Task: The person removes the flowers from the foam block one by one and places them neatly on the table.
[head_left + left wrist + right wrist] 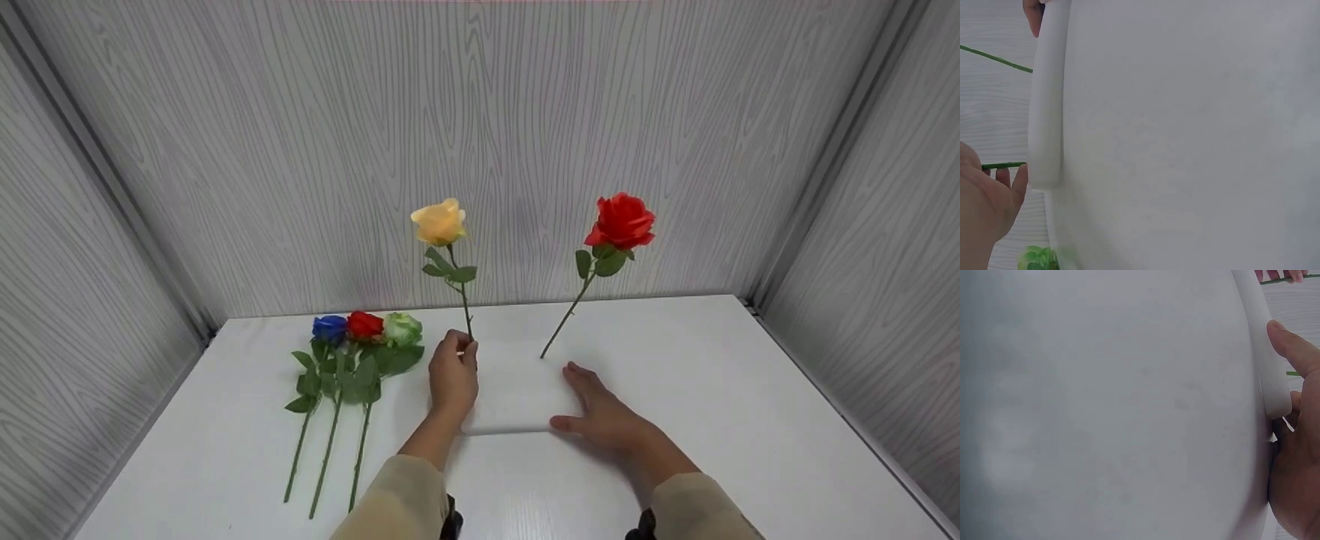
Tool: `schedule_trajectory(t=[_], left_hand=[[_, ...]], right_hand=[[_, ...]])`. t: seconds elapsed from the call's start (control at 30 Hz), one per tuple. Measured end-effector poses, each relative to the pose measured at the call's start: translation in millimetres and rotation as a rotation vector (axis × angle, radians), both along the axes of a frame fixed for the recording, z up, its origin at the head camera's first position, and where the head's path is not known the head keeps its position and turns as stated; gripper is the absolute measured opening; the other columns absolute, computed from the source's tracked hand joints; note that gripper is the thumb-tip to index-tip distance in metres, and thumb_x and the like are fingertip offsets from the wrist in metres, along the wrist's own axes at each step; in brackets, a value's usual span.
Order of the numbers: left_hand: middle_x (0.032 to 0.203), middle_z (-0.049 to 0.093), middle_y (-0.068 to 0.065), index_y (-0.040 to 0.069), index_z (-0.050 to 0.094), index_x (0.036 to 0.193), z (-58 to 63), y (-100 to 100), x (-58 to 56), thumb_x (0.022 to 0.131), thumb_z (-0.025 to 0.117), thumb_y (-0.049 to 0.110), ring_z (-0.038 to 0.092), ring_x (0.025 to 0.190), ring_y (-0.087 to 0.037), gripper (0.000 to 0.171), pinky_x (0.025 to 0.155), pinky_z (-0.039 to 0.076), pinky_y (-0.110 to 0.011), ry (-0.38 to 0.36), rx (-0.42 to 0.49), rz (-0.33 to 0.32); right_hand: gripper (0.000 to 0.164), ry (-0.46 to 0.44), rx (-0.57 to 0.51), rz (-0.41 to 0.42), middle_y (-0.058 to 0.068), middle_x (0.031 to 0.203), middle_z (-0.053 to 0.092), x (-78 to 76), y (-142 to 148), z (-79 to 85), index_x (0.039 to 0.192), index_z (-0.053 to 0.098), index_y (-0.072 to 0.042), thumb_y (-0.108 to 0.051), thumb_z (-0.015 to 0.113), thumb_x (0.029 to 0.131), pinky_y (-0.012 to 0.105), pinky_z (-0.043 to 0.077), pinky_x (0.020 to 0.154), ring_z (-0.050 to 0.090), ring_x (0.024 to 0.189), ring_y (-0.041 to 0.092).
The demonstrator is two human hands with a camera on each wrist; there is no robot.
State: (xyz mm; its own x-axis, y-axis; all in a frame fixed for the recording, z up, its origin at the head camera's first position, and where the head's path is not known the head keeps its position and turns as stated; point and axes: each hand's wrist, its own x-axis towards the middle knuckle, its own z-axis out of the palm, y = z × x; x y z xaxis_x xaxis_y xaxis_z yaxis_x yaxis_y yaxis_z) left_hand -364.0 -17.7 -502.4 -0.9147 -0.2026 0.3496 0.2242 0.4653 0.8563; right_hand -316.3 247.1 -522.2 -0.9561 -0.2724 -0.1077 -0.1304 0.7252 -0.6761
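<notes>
A white block, foam-like (pixel 517 405), lies on the table before me. My left hand (pixel 454 375) pinches the lower stem of a yellow rose (pixel 441 223), whose bloom points up. The stem's lower end meets the block's edge by the fingertips in the left wrist view, where the block (pixel 1047 112) shows side-on. A red rose (pixel 622 222) stands tilted to the right, its stem (pixel 562 322) ending at the block's top. My right hand (pixel 607 416) rests against the block's right side, thumb at the near corner and fingers stretched along it.
Left of the block, a blue rose (pixel 330 328), another red rose (pixel 365 325) and a pale green rose (pixel 403 328) lie side by side, stems toward me. Grey wood-grain panels (pixel 525 150) enclose the white table (pixel 750 420) at the back and sides.
</notes>
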Motion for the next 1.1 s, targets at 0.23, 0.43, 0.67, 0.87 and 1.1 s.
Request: schedule_trajectory(t=[0.23,0.43,0.67,0.87,1.1], left_hand=[[0.114,0.071,-0.015,0.007,0.063,0.113,5.9,-4.4,6.0,0.110,0.063,0.011,0.072,0.106,-0.028,0.006,0.091,0.062,-0.043,0.014,-0.031,-0.045],[0.113,0.069,-0.012,0.009,0.062,0.114,11.5,-10.5,14.2,0.111,0.061,0.013,0.070,0.103,-0.024,0.005,0.086,0.062,-0.038,0.002,-0.076,-0.095],[0.109,0.070,-0.011,0.008,0.062,0.113,18.0,-20.3,26.9,0.111,0.063,0.013,0.070,0.099,-0.021,0.005,0.083,0.062,-0.037,0.002,-0.102,-0.117],[0.109,0.070,-0.009,0.010,0.063,0.112,18.9,-29.1,38.6,0.110,0.065,0.013,0.072,0.102,-0.023,0.004,0.088,0.063,-0.039,-0.004,-0.130,-0.125],[0.105,0.069,-0.006,0.011,0.063,0.112,20.7,-46.1,57.1,0.109,0.066,0.014,0.071,0.097,-0.019,0.005,0.084,0.063,-0.037,-0.008,-0.168,-0.141]], right_hand=[[0.109,0.008,0.006,0.018,0.014,0.184,0.009,-2.3,4.8,-2.8,0.175,0.015,-0.012,-0.059,0.075,0.097,0.062,0.014,0.137,0.007,0.171,0.042],[0.109,0.002,-0.001,0.010,0.014,0.184,0.010,-3.0,4.1,-1.7,0.175,0.015,-0.012,-0.058,0.076,0.097,0.062,0.014,0.138,0.007,0.171,0.041],[0.107,0.027,0.017,0.020,0.015,0.184,0.013,-2.0,2.5,0.8,0.174,0.018,-0.011,-0.057,0.076,0.097,0.062,0.016,0.137,0.010,0.171,0.041],[0.105,0.038,0.015,0.022,0.015,0.183,0.014,-1.4,1.3,1.6,0.174,0.019,-0.010,-0.053,0.077,0.098,0.062,0.016,0.137,0.010,0.171,0.041],[0.108,0.014,-0.013,0.022,0.016,0.183,0.012,0.5,-0.9,1.0,0.174,0.018,-0.010,-0.057,0.077,0.097,0.062,0.015,0.137,0.009,0.170,0.043]])
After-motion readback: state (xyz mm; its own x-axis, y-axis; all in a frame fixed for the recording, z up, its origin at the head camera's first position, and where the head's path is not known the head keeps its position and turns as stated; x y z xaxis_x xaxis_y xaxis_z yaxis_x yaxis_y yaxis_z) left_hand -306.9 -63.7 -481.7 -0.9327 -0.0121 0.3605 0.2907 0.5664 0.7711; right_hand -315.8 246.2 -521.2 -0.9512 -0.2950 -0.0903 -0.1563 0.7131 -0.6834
